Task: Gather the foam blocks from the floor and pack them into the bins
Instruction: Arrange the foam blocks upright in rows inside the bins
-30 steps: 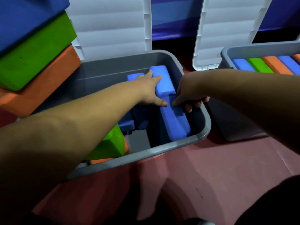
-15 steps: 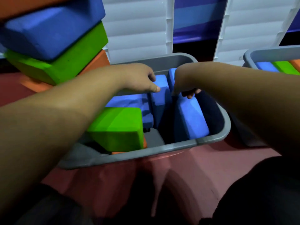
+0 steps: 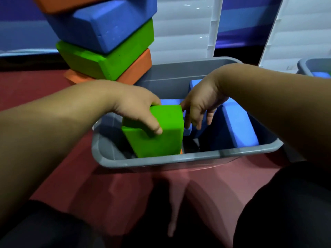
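A grey bin (image 3: 179,161) stands on the red floor in front of me. My left hand (image 3: 138,111) grips a green foam block (image 3: 161,138) that stands tilted on end in the bin's left part. My right hand (image 3: 200,106) hangs just right of that block, fingers loosely curled and pointing down, its thumb at the block's top corner. Blue foam blocks (image 3: 236,126) stand on edge in the right part of the bin. An orange block shows as a sliver under the green one.
A stack of orange, blue and green foam blocks (image 3: 107,45) leans behind the bin at the left. The white bin lid (image 3: 186,29) stands upright behind. A second grey bin (image 3: 315,67) with a blue block is at the far right edge.
My left hand left the blue blocks and took hold of the green block, raising it on end. My right hand let go of the blue block and moved left toward the green one.
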`<action>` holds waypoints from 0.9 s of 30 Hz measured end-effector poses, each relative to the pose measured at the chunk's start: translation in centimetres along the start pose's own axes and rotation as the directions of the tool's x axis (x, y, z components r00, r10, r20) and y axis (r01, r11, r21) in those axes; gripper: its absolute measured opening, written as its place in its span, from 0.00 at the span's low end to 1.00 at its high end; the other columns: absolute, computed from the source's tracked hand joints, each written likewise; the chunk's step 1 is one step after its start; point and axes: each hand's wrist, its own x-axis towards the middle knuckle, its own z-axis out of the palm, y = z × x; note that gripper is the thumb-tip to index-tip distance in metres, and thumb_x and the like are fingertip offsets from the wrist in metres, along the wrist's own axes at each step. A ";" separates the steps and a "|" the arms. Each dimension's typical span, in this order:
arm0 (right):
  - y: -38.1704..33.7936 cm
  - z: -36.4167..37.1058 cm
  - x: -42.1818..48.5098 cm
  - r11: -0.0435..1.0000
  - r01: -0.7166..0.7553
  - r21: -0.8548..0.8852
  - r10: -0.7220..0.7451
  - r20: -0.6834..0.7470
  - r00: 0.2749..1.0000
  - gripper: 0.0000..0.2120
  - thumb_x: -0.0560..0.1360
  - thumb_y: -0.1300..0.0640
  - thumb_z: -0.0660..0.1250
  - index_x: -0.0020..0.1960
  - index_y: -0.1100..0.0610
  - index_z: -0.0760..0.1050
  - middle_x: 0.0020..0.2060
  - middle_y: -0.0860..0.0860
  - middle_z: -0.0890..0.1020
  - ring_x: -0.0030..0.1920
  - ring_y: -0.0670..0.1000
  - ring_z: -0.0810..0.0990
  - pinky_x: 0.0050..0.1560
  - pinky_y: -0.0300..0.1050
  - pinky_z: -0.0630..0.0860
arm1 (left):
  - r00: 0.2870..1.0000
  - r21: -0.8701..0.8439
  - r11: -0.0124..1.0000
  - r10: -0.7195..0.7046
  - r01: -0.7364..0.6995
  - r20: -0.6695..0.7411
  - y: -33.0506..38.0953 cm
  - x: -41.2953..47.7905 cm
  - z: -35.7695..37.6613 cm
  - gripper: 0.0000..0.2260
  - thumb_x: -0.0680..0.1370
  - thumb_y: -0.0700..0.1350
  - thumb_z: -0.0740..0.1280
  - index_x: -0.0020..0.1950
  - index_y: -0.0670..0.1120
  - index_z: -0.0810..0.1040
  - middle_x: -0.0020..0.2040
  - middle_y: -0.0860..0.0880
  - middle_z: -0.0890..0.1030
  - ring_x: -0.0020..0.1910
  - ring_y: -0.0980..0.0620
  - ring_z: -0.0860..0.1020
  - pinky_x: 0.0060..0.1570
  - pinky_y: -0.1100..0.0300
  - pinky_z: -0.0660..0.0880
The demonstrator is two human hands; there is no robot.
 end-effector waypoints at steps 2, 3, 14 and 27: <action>-0.3 -0.1 -0.8 0.998 0.059 0.021 -0.059 -0.034 0.998 0.40 0.59 0.54 0.79 0.70 0.46 0.74 0.62 0.49 0.83 0.65 0.57 0.81 0.55 0.51 0.78 | 0.991 -0.097 0.995 -0.018 0.005 -0.136 -0.6 -0.2 -0.9 0.24 0.69 0.64 0.78 0.58 0.54 0.80 0.49 0.56 0.84 0.46 0.57 0.83 0.38 0.62 0.77; -0.4 -0.3 -1.4 0.995 0.092 0.033 -0.089 -0.076 0.993 0.39 0.60 0.51 0.80 0.70 0.46 0.75 0.63 0.48 0.83 0.65 0.57 0.80 0.57 0.50 0.76 | 0.980 -0.147 0.989 -0.041 0.012 -0.197 -0.8 -0.3 -1.2 0.26 0.68 0.66 0.78 0.59 0.54 0.79 0.50 0.56 0.84 0.47 0.57 0.82 0.39 0.61 0.76; 3.5 -0.1 -8.1 0.871 0.362 0.332 -0.186 -0.460 0.868 0.28 0.73 0.42 0.71 0.72 0.43 0.73 0.65 0.44 0.82 0.67 0.51 0.80 0.69 0.60 0.74 | 0.848 -0.581 0.812 -0.346 0.057 -0.401 5.5 -0.8 -4.6 0.44 0.55 0.82 0.70 0.52 0.47 0.83 0.48 0.47 0.84 0.44 0.44 0.83 0.43 0.53 0.79; 7.1 -0.3 -8.4 0.469 0.625 0.625 -0.236 -0.593 0.770 0.35 0.60 0.64 0.63 0.68 0.63 0.75 0.68 0.68 0.74 0.67 0.73 0.72 0.76 0.65 0.65 | 0.969 -0.892 0.451 -0.207 -0.028 -0.135 12.5 1.1 -3.2 0.22 0.80 0.67 0.66 0.58 0.50 0.81 0.45 0.49 0.83 0.40 0.50 0.81 0.42 0.54 0.83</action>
